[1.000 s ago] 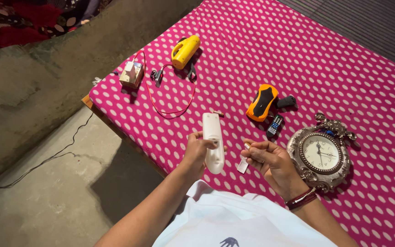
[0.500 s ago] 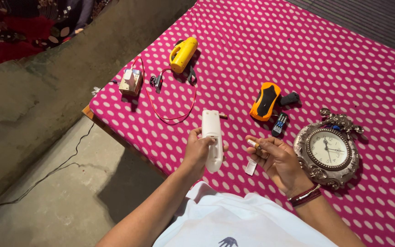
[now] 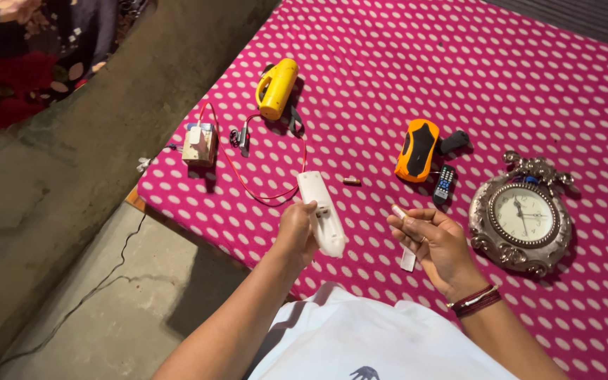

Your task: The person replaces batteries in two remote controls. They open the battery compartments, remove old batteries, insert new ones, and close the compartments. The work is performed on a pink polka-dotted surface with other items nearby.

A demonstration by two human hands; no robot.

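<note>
My left hand [image 3: 295, 232] grips the white remote [image 3: 321, 212], left of the wall clock [image 3: 522, 218]; my right hand [image 3: 434, 239] has lifted, pinching a small battery [image 3: 399, 211], the remote's cover [image 3: 407, 259] now left on the cloth.

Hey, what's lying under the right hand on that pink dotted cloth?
A small white flat piece lies on the pink dotted cloth beneath the right hand; its upper part is covered by the hand. The fingers pinch something small and pale. The left hand holds a white remote.
</note>
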